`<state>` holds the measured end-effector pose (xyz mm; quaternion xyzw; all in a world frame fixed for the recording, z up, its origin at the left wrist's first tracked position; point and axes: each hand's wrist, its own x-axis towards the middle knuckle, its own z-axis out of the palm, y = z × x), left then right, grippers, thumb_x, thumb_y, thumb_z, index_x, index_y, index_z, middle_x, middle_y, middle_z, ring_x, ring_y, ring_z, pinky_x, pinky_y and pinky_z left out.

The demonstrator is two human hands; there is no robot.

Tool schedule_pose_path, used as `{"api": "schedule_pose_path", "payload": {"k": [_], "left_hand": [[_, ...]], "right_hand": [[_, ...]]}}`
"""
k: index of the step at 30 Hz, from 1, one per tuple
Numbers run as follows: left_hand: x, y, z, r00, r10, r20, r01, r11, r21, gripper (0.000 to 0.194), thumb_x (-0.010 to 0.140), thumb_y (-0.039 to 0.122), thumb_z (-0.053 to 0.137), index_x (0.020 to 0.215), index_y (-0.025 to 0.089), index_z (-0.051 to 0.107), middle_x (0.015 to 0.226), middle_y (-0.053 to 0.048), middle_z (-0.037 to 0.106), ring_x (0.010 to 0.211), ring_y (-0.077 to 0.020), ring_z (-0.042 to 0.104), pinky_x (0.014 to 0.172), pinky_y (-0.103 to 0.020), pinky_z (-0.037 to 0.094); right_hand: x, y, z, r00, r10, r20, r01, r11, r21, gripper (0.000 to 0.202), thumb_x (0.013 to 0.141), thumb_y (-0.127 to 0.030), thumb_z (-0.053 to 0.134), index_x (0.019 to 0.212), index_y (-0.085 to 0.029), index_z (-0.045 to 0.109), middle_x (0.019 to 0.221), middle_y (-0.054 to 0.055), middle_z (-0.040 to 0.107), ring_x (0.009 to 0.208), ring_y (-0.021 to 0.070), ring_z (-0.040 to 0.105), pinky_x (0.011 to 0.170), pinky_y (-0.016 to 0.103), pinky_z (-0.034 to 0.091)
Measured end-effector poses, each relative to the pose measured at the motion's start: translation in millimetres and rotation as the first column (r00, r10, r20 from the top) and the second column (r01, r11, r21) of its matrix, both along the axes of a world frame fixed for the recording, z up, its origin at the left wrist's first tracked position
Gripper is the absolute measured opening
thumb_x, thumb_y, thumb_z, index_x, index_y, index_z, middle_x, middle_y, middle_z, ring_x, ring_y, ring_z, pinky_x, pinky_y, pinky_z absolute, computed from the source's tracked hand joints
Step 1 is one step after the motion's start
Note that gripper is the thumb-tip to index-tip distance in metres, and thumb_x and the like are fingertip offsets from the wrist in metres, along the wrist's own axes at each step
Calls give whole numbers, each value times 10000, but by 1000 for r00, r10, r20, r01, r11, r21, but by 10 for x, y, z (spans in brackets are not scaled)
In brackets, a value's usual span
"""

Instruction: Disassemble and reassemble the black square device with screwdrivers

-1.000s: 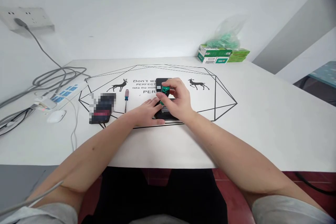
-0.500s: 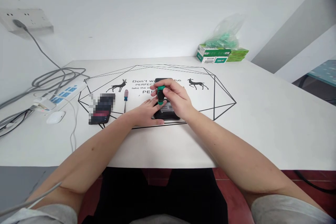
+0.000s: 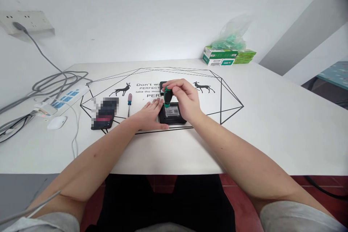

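My right hand [image 3: 186, 99] is closed round a green and black screwdriver [image 3: 168, 96], held upright with its tip down at the upper left part of a black device [image 3: 174, 119]. The device lies flat on the printed mat and has a white label on top. My left hand [image 3: 149, 116] rests flat with fingers spread, against the device's left side, its thumb along the near left corner. Behind the screwdriver a second black object [image 3: 163, 84] is partly hidden by my right hand.
A small screwdriver [image 3: 129, 100] and a pixelated dark phone [image 3: 104, 114] lie to the left. Further left are a white case [image 3: 57, 122], a power strip [image 3: 66, 99] and coiled grey cables [image 3: 58, 79]. Green boxes [image 3: 221, 56] with a plastic bag [image 3: 232, 36] stand at the back right.
The screwdriver has tilted and shifted slightly, and my right hand's fingers have moved on its handle. My left fingers have drawn back from the screwdriver's shaft, uncovering more of the label.
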<state>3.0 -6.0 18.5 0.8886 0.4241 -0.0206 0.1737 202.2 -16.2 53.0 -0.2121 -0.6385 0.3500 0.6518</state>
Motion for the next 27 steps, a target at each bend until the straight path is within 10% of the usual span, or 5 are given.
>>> {"api": "schedule_pose_path", "payload": {"k": [4,11,19,27], "left_hand": [[-6,8,-37,999,37,14,-37,999,12,1413,900,938,561,1805,148,-183,1899,-212,-43,1761,-438,-29,1405,-647,56],[-30,38,-114,997,74,-2,-74,997,6,1459,882,929,588,1792,64,-154,1870,-291,-62,1745,-466,-67,1398,-661,90],[-30,55,-140,989,123,-83,-122,992,22,1422,872,960,567,1816,62,-2,1871,-268,-70,1736,-481,-91,1397,-663,75],[-24,13,-24,990,100,-96,-102,995,-18,1440,884,981,514,1807,28,-44,1862,-293,-114,1739,-460,-129,1397,-649,35]], "right_hand": [[-54,-27,-15,998,56,16,-55,997,-51,398,844,-451,941,1016,-283,624,1156,32,803,995,192,773,963,433,656],[-2,-44,-17,981,158,114,-149,985,-90,254,1062,-459,650,1262,-303,665,1427,84,757,1208,228,774,1058,497,666],[47,6,-4,953,-196,232,154,970,187,299,1081,-270,526,1144,-315,814,1214,74,690,1201,249,690,1110,540,603],[-16,-10,-40,965,-184,189,166,980,108,185,989,-409,757,1086,-293,651,1303,76,777,1178,257,748,1005,492,614]]}}
